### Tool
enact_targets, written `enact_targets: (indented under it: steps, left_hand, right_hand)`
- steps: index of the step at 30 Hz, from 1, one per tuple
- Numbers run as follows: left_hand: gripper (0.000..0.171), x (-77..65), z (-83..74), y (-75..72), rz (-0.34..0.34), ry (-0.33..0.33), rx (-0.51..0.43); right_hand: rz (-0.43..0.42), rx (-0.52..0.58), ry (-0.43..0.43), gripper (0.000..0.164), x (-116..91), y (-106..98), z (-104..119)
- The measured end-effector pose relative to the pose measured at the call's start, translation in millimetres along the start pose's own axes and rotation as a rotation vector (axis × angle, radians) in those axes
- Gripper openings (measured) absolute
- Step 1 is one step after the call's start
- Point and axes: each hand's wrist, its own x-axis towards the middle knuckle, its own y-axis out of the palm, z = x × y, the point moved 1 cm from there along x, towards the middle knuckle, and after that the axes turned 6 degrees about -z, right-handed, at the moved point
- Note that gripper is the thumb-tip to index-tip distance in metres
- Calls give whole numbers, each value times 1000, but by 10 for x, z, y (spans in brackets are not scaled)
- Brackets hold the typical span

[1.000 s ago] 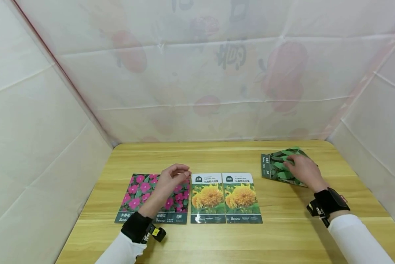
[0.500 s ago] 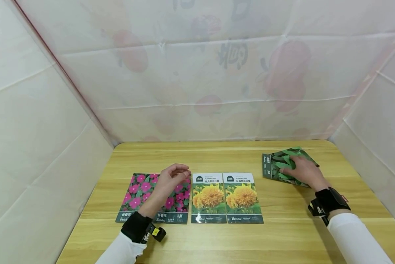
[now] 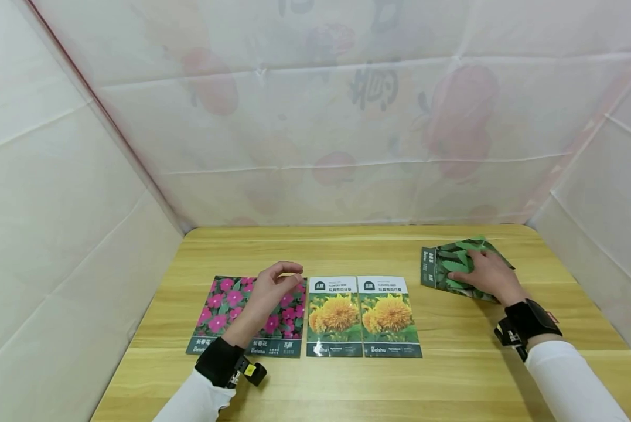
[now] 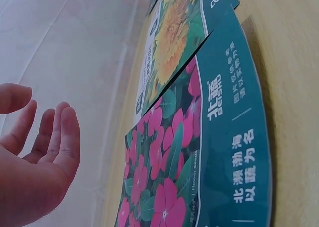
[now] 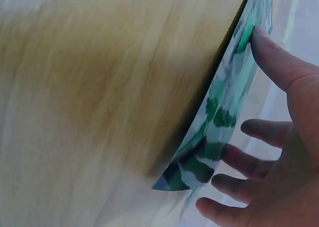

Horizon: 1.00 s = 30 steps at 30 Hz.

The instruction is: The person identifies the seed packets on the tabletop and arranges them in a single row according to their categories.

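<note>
My right hand rests on green leaf-pictured seed packets at the right, which lie overlapped and askew. In the right wrist view, its thumb touches the packet face and the other fingers are spread, fairly straight. My left hand hovers over two pink-flower seed packets, holding nothing. Its fingers look loosely bent in the left wrist view, apart from the packets, and the arm hides part of them. Side by side in the middle lie two yellow sunflower seed packets.
A wooden table carries all the packets. White sheeting with faint red prints rises behind its far edge, and white walls stand at both sides. Bare wood separates the sunflower packets from the green ones.
Over the green packets, my right hand's thumb has shifted toward me and the gap between thumb and fingers has widened. My left hand has stayed nearly still. The view has shifted slightly.
</note>
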Motion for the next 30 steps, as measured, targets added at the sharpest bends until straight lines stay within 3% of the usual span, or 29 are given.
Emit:
enact_targets:
  steps: [4,9,13,16,18,23,26,28,30]
  left_hand:
    - [43,72,158,-14,-21,-35,-21]
    - [46,51,86,-11,-1,-6,-28]
    - [39,-53,-256,49,-19,-10,-29]
    - [33,-119,-507,95,-60,-67,-28]
    - [31,-125,-559,99,-77,-97,-27]
    - [32,-118,-614,89,-94,-131,-43]
    - [33,-117,-604,80,-91,-117,-53]
    - [37,-114,-557,72,-87,-85,-58]
    - [41,-61,-345,36,-84,-34,-58]
  right_hand:
    - [-62,-20,12,96,-14,-11,-11]
    - [-140,-11,0,73,-41,-35,-68]
    - [-192,34,-68,51,-62,-92,-121]
    - [-198,93,-104,39,-54,-148,-192]
    - [-178,144,-88,38,-46,-185,-258]
    - [-102,247,-24,49,-59,-328,-318]
    - [-56,320,-19,48,-90,-419,-262]
    - [-43,356,-14,47,-104,-452,-224]
    - [-35,383,-2,51,-121,-474,-179]
